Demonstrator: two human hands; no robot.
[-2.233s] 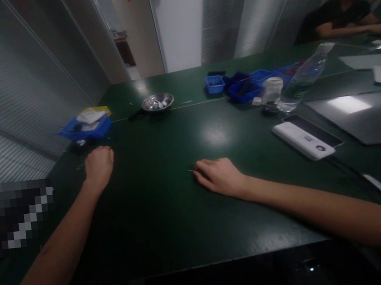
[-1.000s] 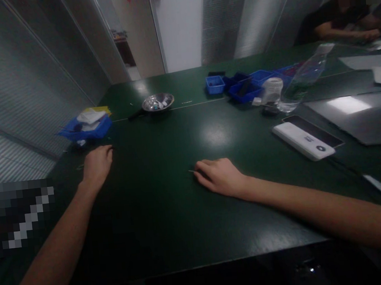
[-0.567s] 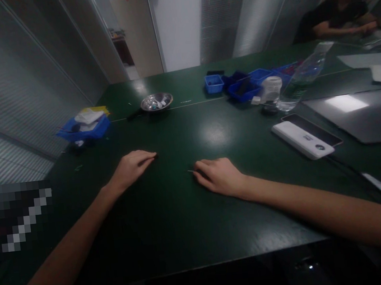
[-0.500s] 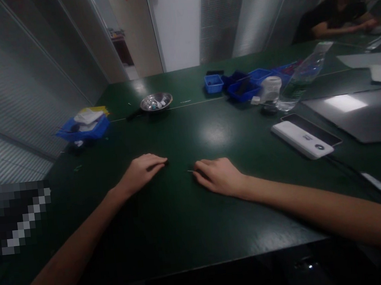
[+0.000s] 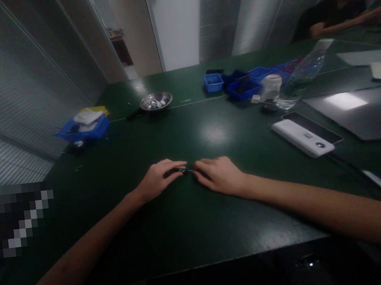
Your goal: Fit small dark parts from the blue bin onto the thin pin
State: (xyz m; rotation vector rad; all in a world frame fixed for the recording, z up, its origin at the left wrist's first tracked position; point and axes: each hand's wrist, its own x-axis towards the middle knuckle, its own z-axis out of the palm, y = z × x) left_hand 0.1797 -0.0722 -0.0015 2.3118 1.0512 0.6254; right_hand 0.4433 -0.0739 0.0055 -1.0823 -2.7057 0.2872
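My left hand (image 5: 158,177) is closed in a pinch on a small dark green piece with lighter specks (image 5: 182,171), maybe a circuit board; it is too small to be sure. From the closed fingers of my right hand (image 5: 219,173) a thin metal rod (image 5: 190,170) points left. Its tip reaches the green piece or stops just beside it; I cannot tell which. Whatever handle the rod has is hidden inside my right fingers. Both hands rest low over the dark green table (image 5: 186,233).
A metal bowl (image 5: 145,102) with small white pieces stands farther back. At left is a blue tray (image 5: 97,130) with cloth; blue bins (image 5: 214,83) sit at back right. A plastic bottle (image 5: 302,78), white power bank (image 5: 300,137), phone and laptop (image 5: 371,116) lie right. A person sits far right.
My left hand has moved right and slightly nearer to me, bringing the green piece up to the rod's tip. My right hand stays nearly still. The other person's hands have lifted a little.
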